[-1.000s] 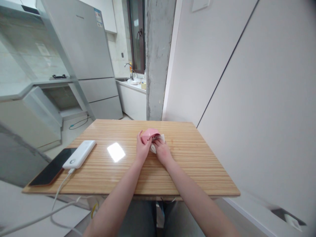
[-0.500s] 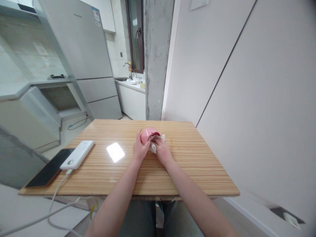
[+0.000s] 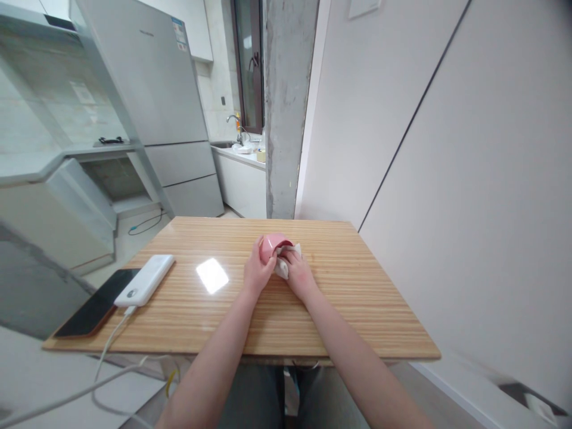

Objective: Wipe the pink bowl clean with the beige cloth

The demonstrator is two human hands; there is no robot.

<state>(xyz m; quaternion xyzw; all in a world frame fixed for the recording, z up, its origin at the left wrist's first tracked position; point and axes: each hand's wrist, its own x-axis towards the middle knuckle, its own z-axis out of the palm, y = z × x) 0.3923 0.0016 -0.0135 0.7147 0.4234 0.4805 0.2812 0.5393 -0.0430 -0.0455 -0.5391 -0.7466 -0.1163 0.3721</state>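
A small pink bowl [image 3: 272, 243] is tilted on its side above the middle of the table, its opening toward my right hand. My left hand [image 3: 259, 268] is closed around the bowl's left side, thumb near the rim. In my right hand [image 3: 298, 271] is a crumpled white tissue [image 3: 282, 269], pressed against the bowl's opening. Part of the tissue pokes out past the fingers on both sides. The right fingertips are partly hidden inside the bowl.
The wood-grain table [image 3: 357, 298] carries a white power bank [image 3: 145, 280] resting partly on a dark phone [image 3: 93, 307] at the left. A white cable [image 3: 109, 339] runs from it over the front edge. A fridge [image 3: 147, 77] and a concrete pillar [image 3: 289, 107] stand beyond.
The whole view has shifted slightly, so everything appears a little further right. Both hands keep their hold on the bowl and tissue; the bowl looks turned very slightly.
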